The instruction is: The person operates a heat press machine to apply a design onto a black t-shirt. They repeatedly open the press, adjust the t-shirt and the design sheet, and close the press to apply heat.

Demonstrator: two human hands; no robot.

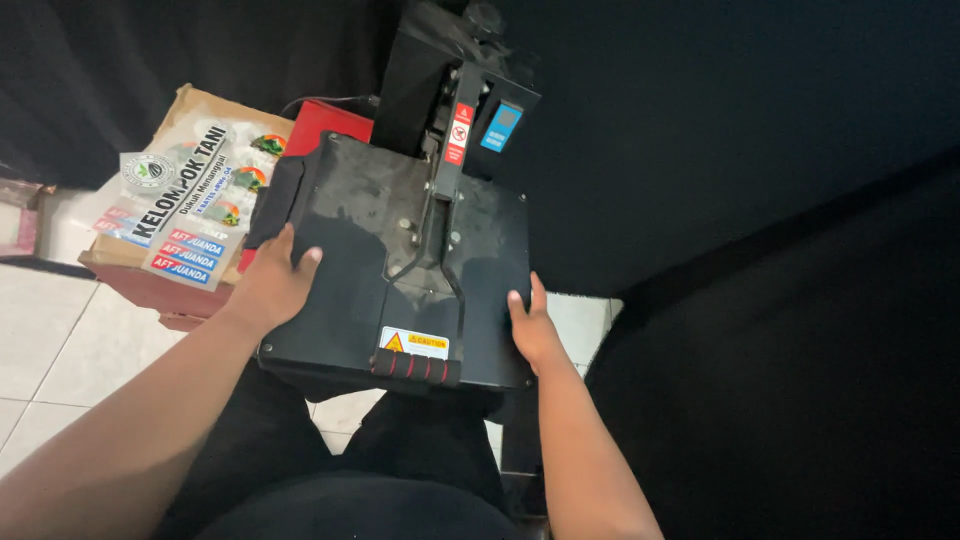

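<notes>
Fingers [300, 258] of both hands are lying flat and open on the heat press [400, 270], probably heavy, rigid; side edges are offering purchase.

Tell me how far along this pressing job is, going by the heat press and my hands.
Done: the heat press is shut, its top plate down and its lever handle lowered toward you. In hand: the left hand and the right hand rest flat on the plate's two sides. Left: the lever is not yet lifted, and printed sheets wait on the cardboard box. What's under the plate is hidden.
</notes>
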